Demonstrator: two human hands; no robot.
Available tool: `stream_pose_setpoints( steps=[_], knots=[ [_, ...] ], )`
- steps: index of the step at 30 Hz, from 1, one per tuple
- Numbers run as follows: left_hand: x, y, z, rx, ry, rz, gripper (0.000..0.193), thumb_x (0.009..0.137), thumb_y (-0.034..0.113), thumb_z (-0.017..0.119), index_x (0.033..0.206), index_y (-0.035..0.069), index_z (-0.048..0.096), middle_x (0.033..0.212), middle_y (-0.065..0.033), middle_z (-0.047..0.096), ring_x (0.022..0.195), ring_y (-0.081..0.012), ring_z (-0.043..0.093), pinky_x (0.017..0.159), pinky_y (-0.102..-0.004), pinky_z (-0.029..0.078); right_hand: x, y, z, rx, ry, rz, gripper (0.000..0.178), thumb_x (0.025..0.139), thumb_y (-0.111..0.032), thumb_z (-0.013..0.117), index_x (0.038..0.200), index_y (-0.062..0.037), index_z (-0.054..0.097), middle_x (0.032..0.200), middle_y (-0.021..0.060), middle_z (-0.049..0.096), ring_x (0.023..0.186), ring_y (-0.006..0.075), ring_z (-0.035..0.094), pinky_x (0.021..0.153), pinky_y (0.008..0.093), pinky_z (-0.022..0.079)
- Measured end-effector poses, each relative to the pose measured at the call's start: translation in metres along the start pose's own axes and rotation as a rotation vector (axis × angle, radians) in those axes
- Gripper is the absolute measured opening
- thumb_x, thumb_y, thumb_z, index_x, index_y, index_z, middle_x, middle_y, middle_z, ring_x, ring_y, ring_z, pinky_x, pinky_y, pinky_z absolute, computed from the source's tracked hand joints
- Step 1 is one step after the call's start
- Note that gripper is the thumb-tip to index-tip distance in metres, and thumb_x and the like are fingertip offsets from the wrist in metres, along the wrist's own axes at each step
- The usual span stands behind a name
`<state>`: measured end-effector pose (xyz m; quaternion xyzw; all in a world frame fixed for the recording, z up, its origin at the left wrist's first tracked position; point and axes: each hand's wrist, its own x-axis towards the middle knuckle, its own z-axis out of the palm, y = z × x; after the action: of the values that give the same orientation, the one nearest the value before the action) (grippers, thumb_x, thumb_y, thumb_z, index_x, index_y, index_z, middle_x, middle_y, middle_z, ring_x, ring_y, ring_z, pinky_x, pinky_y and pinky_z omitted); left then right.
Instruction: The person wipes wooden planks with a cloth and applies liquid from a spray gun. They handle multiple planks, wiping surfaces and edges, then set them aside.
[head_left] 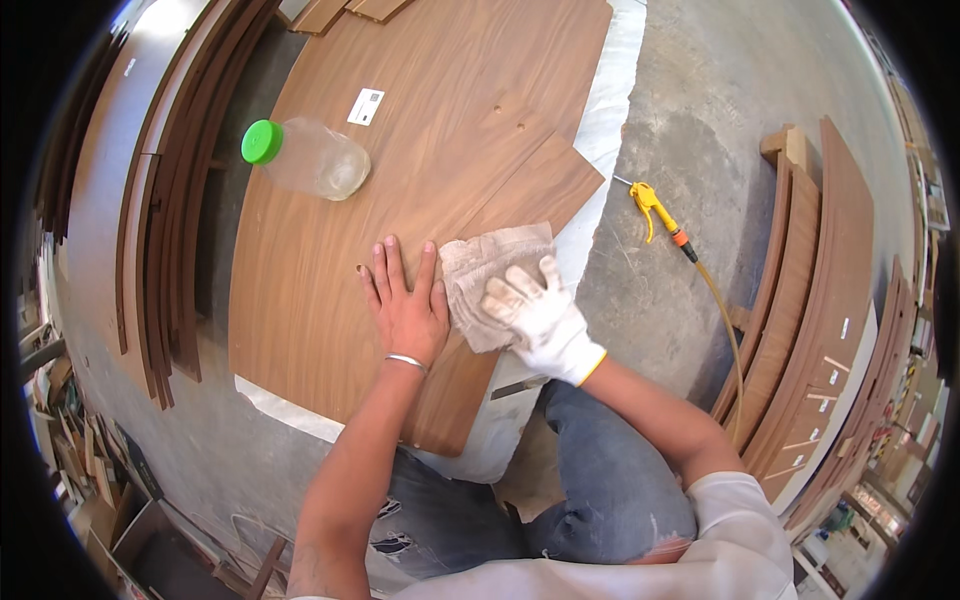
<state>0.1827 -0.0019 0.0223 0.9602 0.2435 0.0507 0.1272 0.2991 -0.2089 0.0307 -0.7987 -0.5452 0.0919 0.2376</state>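
My left hand [408,318], bare and with a metal band at the wrist, lies flat on a brown wood-grain board [300,260], its fingers stretched out. Just to its right is a folded beige cloth [480,258]. Over that cloth my right hand [535,315], in a white glove with a yellow cuff, bends its fingers and presses it against smaller wooden panels [545,190] lying on the board. The glove covers part of the cloth. Farther off, a clear plastic jar [315,160] with a green lid rests on its side near the board's left edge.
A white label [366,106] lies on the board. White sheeting [600,130] shows beneath it. On the concrete floor to the right is a yellow air blow gun [650,208] with a hose. Curved brown panels stand at left [150,200] and right [815,290].
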Motion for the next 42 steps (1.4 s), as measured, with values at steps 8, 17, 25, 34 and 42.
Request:
stream_pose_setpoints(
  steps=[8, 17, 25, 34, 42],
  knots=[
    [-0.003, -0.003, 0.001, 0.025, -0.005, 0.009, 0.057, 0.103, 0.027, 0.055, 0.16, 0.023, 0.048, 0.171, -0.0222, 0.027, 0.16, -0.0407, 0.021, 0.129, -0.0602, 0.012, 0.044, 0.09, -0.054, -0.22, 0.167, 0.267, 0.071, 0.077, -0.017, 0.08, 0.145, -0.0089, 0.061, 0.155, 0.0111, 0.055, 0.148, 0.0351, 0.043, 0.13, 0.059, 0.018],
    [0.001, 0.002, 0.0, 0.004, -0.026, 0.012, 0.057, 0.103, 0.025, 0.054, 0.16, 0.021, 0.048, 0.172, -0.0223, 0.024, 0.16, -0.0412, 0.018, 0.129, -0.06, 0.009, 0.115, 0.092, -0.03, -0.364, 0.266, 0.29, 0.058, 0.089, -0.032, 0.071, 0.14, -0.0041, 0.065, 0.148, 0.0152, 0.06, 0.145, 0.0345, 0.046, 0.128, 0.0516, 0.023],
    [0.002, -0.001, -0.003, 0.03, -0.034, 0.009, 0.058, 0.101, 0.025, 0.055, 0.159, 0.02, 0.048, 0.172, -0.0234, 0.025, 0.16, -0.0425, 0.018, 0.129, -0.0611, 0.009, 0.114, 0.041, -0.028, -0.108, 0.05, -0.055, 0.05, 0.089, -0.03, 0.07, 0.135, -0.0078, 0.068, 0.145, 0.0145, 0.062, 0.144, 0.0365, 0.047, 0.126, 0.0488, 0.031],
    [0.001, 0.004, -0.003, 0.042, -0.042, 0.008, 0.06, 0.101, 0.025, 0.053, 0.161, 0.019, 0.045, 0.172, -0.0238, 0.025, 0.16, -0.0423, 0.018, 0.129, -0.0601, 0.01, 0.134, 0.167, -0.11, 0.784, 0.434, 0.851, 0.044, 0.104, -0.037, 0.056, 0.132, -0.0043, 0.065, 0.126, 0.0192, 0.069, 0.121, 0.0349, 0.063, 0.103, 0.0448, 0.051],
    [0.001, 0.006, -0.006, 0.087, -0.033, -0.004, 0.063, 0.099, 0.024, 0.055, 0.16, 0.015, 0.045, 0.169, -0.0252, 0.028, 0.159, -0.0423, 0.02, 0.128, -0.0618, 0.01, 0.053, 0.141, -0.136, 2.066, 0.806, 0.425, 0.047, 0.107, -0.036, 0.054, 0.142, -0.0046, 0.058, 0.136, 0.0176, 0.066, 0.126, 0.0382, 0.064, 0.106, 0.0573, 0.053]
  ],
)
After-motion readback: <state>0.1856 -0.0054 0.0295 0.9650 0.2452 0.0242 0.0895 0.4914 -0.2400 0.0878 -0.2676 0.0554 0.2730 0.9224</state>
